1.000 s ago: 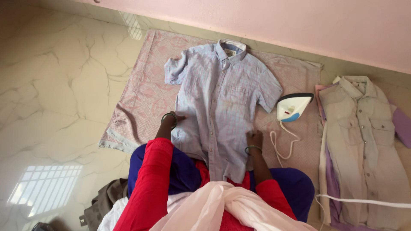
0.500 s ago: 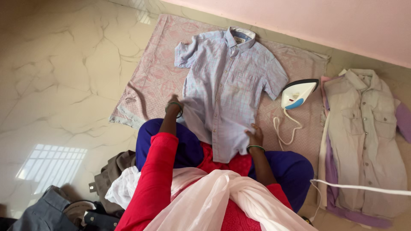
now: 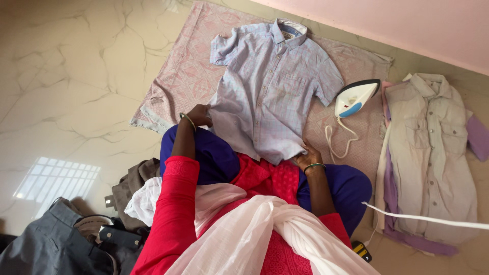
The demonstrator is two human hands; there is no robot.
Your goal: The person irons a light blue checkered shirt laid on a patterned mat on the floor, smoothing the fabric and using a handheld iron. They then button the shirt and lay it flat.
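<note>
Both hands grasp the hem of the shirt [image 3: 272, 91], spread front-up on the pink cloth [image 3: 178, 76] on the floor, the left hand [image 3: 199, 115] at its left corner, the right hand [image 3: 308, 154] at its right corner, near the iron [image 3: 355, 97].

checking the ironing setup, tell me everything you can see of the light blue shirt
The light blue shirt is short-sleeved, faintly checked, cotton-looking, collared and buttoned, with a chest pocket. It lies front-up on the pink patterned cloth, collar away from the person. The left hand and right hand grip its hem corners.
</note>
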